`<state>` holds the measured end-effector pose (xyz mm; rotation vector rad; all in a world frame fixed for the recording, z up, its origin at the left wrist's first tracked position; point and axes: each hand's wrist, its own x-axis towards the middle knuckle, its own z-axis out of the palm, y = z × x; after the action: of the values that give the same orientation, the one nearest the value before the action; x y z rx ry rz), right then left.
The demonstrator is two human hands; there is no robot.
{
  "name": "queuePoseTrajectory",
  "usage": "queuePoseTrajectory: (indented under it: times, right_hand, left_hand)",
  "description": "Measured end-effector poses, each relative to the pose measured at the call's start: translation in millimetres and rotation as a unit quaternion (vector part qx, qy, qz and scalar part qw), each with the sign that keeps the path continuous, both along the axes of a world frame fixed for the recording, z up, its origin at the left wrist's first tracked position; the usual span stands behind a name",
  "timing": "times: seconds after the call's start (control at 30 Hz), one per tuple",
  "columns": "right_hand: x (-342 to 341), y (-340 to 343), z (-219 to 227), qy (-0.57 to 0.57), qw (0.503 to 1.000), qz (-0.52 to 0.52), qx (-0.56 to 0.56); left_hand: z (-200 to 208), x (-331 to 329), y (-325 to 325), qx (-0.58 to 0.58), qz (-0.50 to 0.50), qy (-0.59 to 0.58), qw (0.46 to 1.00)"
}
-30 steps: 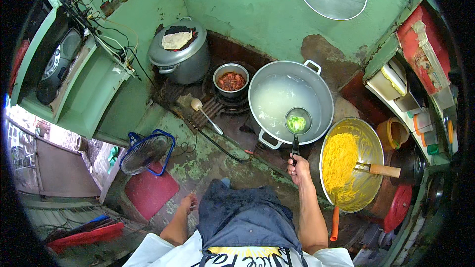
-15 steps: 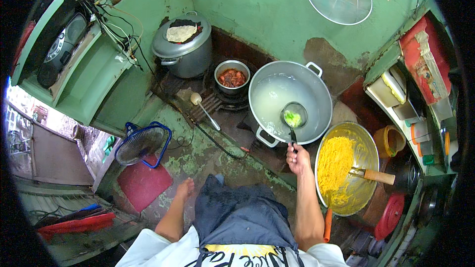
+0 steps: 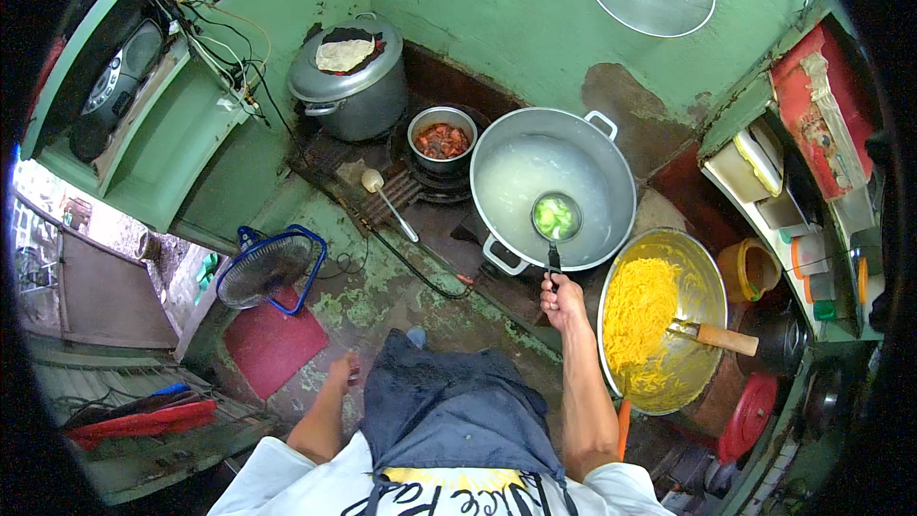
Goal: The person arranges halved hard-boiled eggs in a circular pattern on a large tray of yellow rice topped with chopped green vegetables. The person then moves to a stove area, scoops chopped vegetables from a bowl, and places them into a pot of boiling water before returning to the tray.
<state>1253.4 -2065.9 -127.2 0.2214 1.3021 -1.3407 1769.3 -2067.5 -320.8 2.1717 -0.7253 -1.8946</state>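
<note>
Through the head camera I saw the fingers of the right hand (image 3: 562, 299) wrapped tight around the black handle of a strainer (image 3: 553, 258), with no gap that I could make out. That fist sat just outside the near rim of the big pot (image 3: 620, 215). The strainer's long axis ran almost straight away from the person, over that rim, so its round end lay ahead of the knuckles and inside the big pot's circle. Green pieces (image 3: 555, 215) rested in it, above or at the cloudy liquid (image 3: 509, 180); I could not tell whether the two touched.

The right hand was clearly the nearer one. The left hand (image 3: 346, 370) hung well apart, left of the big pot and closer to the person; I saw nothing in it, but blur kept me from telling how far its fingers were spread.

Farther out, a basin (image 3: 705, 354) of yellow strands (image 3: 638, 311) stood to the right and near side of the big pot. A small pot (image 3: 435, 164) of reddish chunks stood just left of the big pot, and a lidded pot (image 3: 368, 113) stood beyond that, farther left.
</note>
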Motion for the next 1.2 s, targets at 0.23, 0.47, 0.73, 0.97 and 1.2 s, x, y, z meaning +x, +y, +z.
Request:
queuePoseTrajectory:
  times: [0.23,0.47,0.73,0.97,1.2]
  right_hand:
    - [7,9,-16,0.016,0.999,-0.006,0.027]
    - [16,2,-20,-0.011,0.999,-0.023,0.033]
    - [5,-3,-25,0.01,0.999,0.004,0.048]
    - [17,-1,-20,-0.03,0.999,-0.013,0.036]
    - [42,22,5,0.056,0.996,0.006,0.072]
  left_hand:
    - [-3,-8,-10,-0.023,0.044,0.044,0.998]
    - [-3,8,-6,-0.01,0.019,0.006,1.0]
    - [10,-5,-20,-0.05,-0.055,-0.008,0.997]
    - [-37,-8,-54,-0.031,0.004,0.018,0.999]
    - [-89,9,-159,-0.03,-0.149,0.035,0.988]
